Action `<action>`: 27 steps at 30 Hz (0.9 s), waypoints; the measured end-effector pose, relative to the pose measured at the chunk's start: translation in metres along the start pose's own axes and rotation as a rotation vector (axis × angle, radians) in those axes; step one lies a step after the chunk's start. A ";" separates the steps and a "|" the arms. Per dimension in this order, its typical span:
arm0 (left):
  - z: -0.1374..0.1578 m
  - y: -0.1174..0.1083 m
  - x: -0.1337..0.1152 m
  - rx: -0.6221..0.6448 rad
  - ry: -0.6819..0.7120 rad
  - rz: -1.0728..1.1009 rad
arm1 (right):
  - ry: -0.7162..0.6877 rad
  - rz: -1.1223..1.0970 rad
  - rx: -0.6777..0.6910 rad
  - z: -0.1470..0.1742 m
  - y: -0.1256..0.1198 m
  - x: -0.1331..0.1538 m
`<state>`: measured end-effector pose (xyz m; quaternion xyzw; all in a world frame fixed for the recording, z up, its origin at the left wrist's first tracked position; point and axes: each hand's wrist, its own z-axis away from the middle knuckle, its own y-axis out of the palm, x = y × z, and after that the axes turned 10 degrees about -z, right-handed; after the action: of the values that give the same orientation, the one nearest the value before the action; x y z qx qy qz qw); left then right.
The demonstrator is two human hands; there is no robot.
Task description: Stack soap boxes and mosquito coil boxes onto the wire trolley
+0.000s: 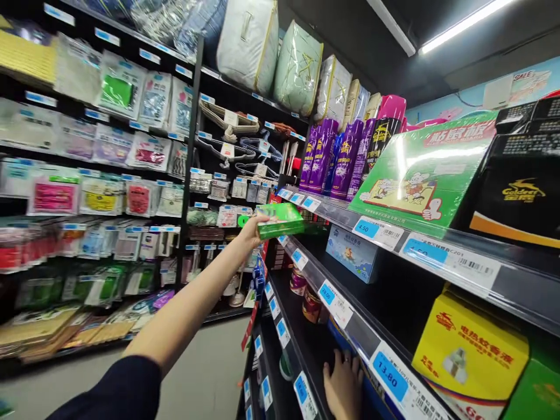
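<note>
My left hand [251, 230], on an outstretched arm, is closed round the near end of a flat green box [280, 220] at the edge of an upper shelf. Lower down, my right hand [343, 382] reaches into a shelf beside a blue box [371, 388] under the price rail. Its fingers are slightly apart, and I see nothing held in them. A light-blue box [351, 254] stands on the shelf right of the green box. Two dark red tins [311, 306] sit beyond my right hand.
Purple spray cans [322, 157], a large green packet [424, 175] and a black box [520, 186] line the top shelf. A yellow box [470, 350] stands at the lower right. Hanging packets [116, 143] and clothes hangers [230, 151] fill the racks on the left.
</note>
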<state>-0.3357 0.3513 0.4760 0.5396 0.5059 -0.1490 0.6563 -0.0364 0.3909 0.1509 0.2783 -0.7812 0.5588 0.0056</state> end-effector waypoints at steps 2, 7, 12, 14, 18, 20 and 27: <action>0.053 -0.030 0.005 -0.044 0.027 -0.066 | -0.004 -0.044 -0.020 0.001 0.002 -0.005; 0.225 -0.095 0.047 -0.016 0.035 -0.246 | 0.159 -0.390 -0.002 -0.006 -0.045 0.016; 0.387 -0.168 0.124 -0.249 -0.200 -0.487 | 0.183 -0.639 0.238 0.035 -0.112 0.069; 0.439 -0.194 0.153 -0.366 -0.349 -0.600 | 0.124 -0.683 0.293 0.090 -0.120 0.089; 0.515 -0.215 0.203 -0.437 -0.531 -0.627 | -0.060 -1.113 0.662 0.239 -0.121 0.109; 0.539 -0.210 0.221 -0.476 -0.545 -0.621 | 0.073 -1.146 0.753 0.296 -0.115 0.098; 0.571 -0.176 0.246 -0.433 -0.492 -0.769 | 0.599 -1.519 0.854 0.370 -0.086 0.029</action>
<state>-0.0700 -0.1185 0.1207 0.1147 0.5177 -0.3942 0.7506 0.0891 0.0359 0.0960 0.5386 -0.0821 0.6946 0.4698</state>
